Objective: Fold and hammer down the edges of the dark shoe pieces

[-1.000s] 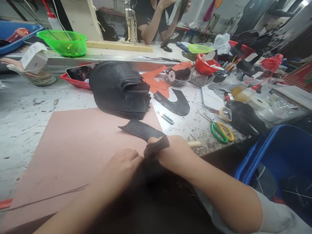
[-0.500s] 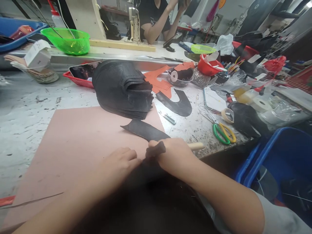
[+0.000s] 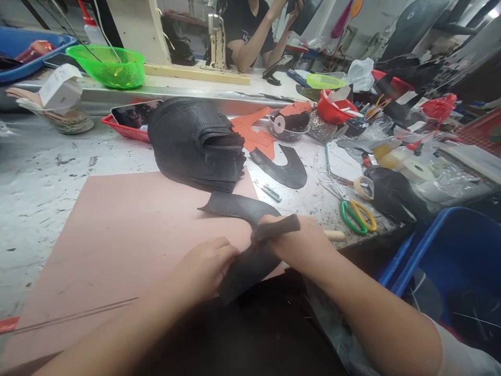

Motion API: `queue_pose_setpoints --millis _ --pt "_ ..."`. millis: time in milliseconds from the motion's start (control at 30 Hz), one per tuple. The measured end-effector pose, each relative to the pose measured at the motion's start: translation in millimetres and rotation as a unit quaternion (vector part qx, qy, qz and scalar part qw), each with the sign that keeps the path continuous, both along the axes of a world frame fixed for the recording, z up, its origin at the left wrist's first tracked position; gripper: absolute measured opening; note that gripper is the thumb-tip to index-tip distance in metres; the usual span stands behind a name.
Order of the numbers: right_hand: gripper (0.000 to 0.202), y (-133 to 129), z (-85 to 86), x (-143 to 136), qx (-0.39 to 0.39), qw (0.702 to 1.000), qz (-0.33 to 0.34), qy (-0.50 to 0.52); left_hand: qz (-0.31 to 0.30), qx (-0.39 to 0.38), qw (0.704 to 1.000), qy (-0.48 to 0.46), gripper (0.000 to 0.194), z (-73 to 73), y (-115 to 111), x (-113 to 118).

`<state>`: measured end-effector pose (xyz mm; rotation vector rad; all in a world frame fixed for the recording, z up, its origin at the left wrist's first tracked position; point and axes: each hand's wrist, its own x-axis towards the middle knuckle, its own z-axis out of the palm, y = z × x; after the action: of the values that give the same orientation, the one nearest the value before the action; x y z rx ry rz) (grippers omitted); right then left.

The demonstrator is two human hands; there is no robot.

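Note:
A curved black leather piece [image 3: 250,266] lies over the front edge of the pink board [image 3: 129,224], its far end reaching toward the stack. My left hand [image 3: 211,261] pinches its left edge, fingers closed. My right hand [image 3: 303,243] is wrapped around a hammer, gripped close to its dark head [image 3: 279,228]; the pale wooden handle [image 3: 334,235] sticks out to the right. The hammer head is just above the leather; whether they touch I cannot tell. A stack of black leather pieces [image 3: 191,146] sits beyond my hands.
Another curved black piece [image 3: 284,169], a small cutter [image 3: 270,192] and scissors with green and yellow handles [image 3: 358,215] lie to the right. A phone [image 3: 135,114] rests in a red tray. A blue bin [image 3: 450,250] stands at the right. Across the bench, a person raises both hands.
My right hand with the hammer has moved right, showing more of the dark head. My left hand has shifted slightly right, and more of the leather piece now shows between the hands.

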<state>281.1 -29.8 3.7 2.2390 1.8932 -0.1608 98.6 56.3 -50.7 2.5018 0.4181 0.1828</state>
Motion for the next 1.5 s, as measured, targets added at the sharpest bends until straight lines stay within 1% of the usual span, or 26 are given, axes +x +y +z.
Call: queue_pose_setpoints --millis 67,167,233,333,433,533,633,700,800,867,933,1000,1067,1167,1267,1400,1500 --pt "0.016 0.8 -1.9 5.1 -0.002 1.000 -0.005 0.000 0.017 0.023 0.999 -0.019 0.026 -6.6 -7.0 8.3" --pt "0.014 1.6 -5.8 8.9 -0.016 1.000 -0.002 -0.012 0.002 0.043 0.999 -0.029 0.024 -10.2 -9.7 9.8" --pt "0.016 1.4 -7.0 7.8 -0.008 1.000 -0.003 -0.009 -0.013 0.055 0.998 -0.039 0.022 -10.6 -7.9 7.1" --pt "0.018 1.0 -6.4 2.5 0.003 0.999 0.023 0.025 -0.022 0.066 0.997 -0.044 0.022 -9.4 -4.7 3.4" --pt "0.017 1.0 -3.7 -1.8 -0.001 0.999 0.023 0.039 -0.037 0.073 0.997 -0.014 0.020 -5.1 -2.8 1.6" --pt "0.016 0.8 -1.5 -4.1 0.017 0.999 0.012 0.047 -0.042 0.055 0.997 0.014 0.018 -0.7 -1.8 0.4" --pt "0.015 0.9 -2.5 -5.6 0.008 0.998 0.031 0.058 -0.029 0.035 0.999 -0.015 0.016 0.4 -1.0 -1.6" --pt "0.016 1.1 -3.6 -6.0 -0.001 0.999 0.026 0.043 -0.027 0.040 0.999 -0.024 0.018 0.0 -0.3 -3.6" --pt "0.017 0.8 -4.0 -7.1 0.026 0.998 0.024 0.048 -0.036 0.038 0.999 -0.004 0.019 0.3 0.8 -6.4" --pt "0.016 0.6 -4.3 -9.1 0.037 0.995 0.043 0.076 -0.029 0.028 0.999 0.001 0.016 1.3 1.2 -7.6" --pt "0.016 1.1 -4.5 -11.2 0.018 0.994 0.059 0.090 -0.021 0.024 0.999 -0.011 0.018 2.4 1.3 -8.7" --pt "0.016 2.0 -3.6 -12.6 -0.003 0.995 0.060 0.081 -0.023 0.026 0.999 -0.018 0.022 3.6 1.2 -10.4" --pt "0.016 2.8 -1.9 -13.8 -0.003 0.996 0.052 0.075 -0.028 0.021 0.999 -0.005 0.026 4.8 0.9 -12.4" --pt "0.018 3.6 0.1 -16.2 -0.008 0.994 0.065 0.090 -0.016 0.010 1.000 0.020 0.022 5.6 0.2 -15.6" --pt "0.015 4.7 1.6 -18.3 -0.036 0.991 0.094 0.094 -0.009 0.022 1.000 0.013 0.027 5.2 -0.6 -19.0" --pt "0.013 7.2 3.2 -21.7 -0.019 0.993 0.087 0.079 -0.002 0.017 1.000 0.018 0.027 4.9 -1.1 -23.2" --pt "0.012 8.8 2.3 -24.9 -0.043 0.990 0.100 0.088 0.003 0.019 1.000 0.003 0.030 5.8 -1.8 -26.2"
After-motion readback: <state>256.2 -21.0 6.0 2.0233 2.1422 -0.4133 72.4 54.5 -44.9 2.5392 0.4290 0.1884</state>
